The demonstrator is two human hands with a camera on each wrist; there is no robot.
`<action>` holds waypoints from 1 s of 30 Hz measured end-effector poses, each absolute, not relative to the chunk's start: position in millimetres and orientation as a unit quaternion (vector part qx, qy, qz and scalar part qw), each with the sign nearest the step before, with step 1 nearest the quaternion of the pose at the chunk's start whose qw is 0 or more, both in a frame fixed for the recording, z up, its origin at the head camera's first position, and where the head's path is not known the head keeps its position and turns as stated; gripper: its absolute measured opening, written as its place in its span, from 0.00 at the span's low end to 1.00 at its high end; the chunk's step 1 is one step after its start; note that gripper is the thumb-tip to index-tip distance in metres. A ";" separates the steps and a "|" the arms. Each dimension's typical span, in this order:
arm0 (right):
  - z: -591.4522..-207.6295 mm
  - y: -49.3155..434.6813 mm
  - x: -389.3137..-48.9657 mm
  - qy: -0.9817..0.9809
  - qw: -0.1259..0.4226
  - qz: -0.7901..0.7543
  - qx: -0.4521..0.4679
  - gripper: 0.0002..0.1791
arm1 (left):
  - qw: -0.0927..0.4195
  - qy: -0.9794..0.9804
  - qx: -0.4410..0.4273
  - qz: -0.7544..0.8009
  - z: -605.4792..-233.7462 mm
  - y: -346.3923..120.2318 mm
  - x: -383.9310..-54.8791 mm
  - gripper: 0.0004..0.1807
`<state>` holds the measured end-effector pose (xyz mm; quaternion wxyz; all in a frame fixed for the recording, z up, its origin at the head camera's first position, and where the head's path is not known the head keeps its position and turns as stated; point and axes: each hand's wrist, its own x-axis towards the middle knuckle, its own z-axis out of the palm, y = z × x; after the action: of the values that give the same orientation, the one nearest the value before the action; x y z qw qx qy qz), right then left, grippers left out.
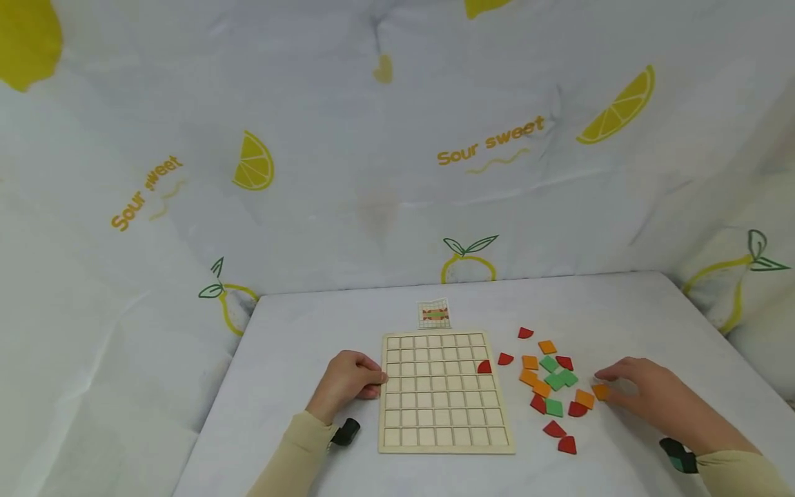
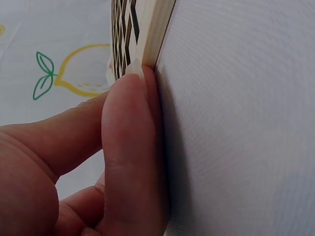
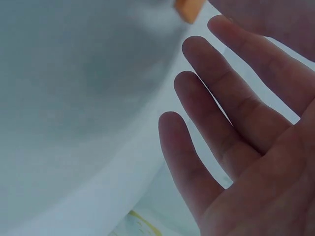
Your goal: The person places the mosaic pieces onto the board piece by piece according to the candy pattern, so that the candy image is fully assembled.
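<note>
My left hand (image 1: 350, 379) holds the left edge of a pale wooden grid board (image 1: 447, 449). In the left wrist view, its thumb and a finger (image 2: 130, 128) meet at the board's side (image 2: 152, 34). A red quarter-circle tile (image 1: 484, 367) lies in a cell at the board's right edge. Right of the loose tiles, my right hand (image 1: 652, 392) has its fingers spread and fairly straight. An orange square tile (image 1: 600, 392) is by its thumb; in the right wrist view, only a corner of that tile (image 3: 189, 10) shows, with no grip visible.
Several orange, green (image 1: 555, 408) and red (image 1: 554, 429) tiles lie scattered between the board and my right hand, some overlapping. A small printed pattern card (image 1: 433, 314) lies behind the board. A white cloth with lemon prints (image 1: 373, 193) hangs behind the table.
</note>
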<state>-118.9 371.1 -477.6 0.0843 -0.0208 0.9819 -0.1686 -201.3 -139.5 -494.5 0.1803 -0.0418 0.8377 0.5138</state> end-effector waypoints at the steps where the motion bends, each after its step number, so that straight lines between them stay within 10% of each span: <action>1: -479.1 373.6 -117.9 0.982 0.081 -0.166 -0.024 0.19 | 0.181 0.837 -0.040 0.516 -494.6 -139.8 -201.0 0.11; 30: -470.9 349.9 -131.6 0.976 0.082 -0.198 -0.026 0.14 | 0.175 0.840 -0.029 0.513 -495.6 -140.1 -200.5 0.10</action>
<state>-131.6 349.9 -470.9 0.0824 -0.0261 0.9764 -0.1979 -200.5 -140.1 -495.6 0.1745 -0.0293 0.8398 0.5132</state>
